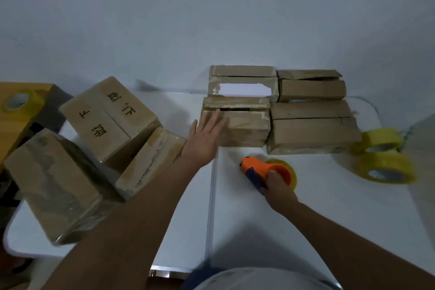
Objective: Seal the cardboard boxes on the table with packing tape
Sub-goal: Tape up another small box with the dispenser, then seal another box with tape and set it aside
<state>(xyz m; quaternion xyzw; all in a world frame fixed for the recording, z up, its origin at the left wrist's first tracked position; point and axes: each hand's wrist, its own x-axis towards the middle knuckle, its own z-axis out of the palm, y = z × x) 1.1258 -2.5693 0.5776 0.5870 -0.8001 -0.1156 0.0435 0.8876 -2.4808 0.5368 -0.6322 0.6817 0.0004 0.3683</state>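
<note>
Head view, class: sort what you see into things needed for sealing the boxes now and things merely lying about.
In use: left hand reaching to the unsealed box; right hand gripping the orange tape dispenser.
Lying about: two spare yellow tape rolls; taped boxes at left.

Dim, bluish, soft light; wide-angle bending at the edges, with motion blur on the left boxes.

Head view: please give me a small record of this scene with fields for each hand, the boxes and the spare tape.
left hand: open, fingers straight, reaching onto the nearest unsealed box
right hand: grips the orange tape dispenser on the table
unsealed boxes: four, grouped at the far side
taped boxes: three, piled at the left
spare tape rolls: two yellow, at the right
</note>
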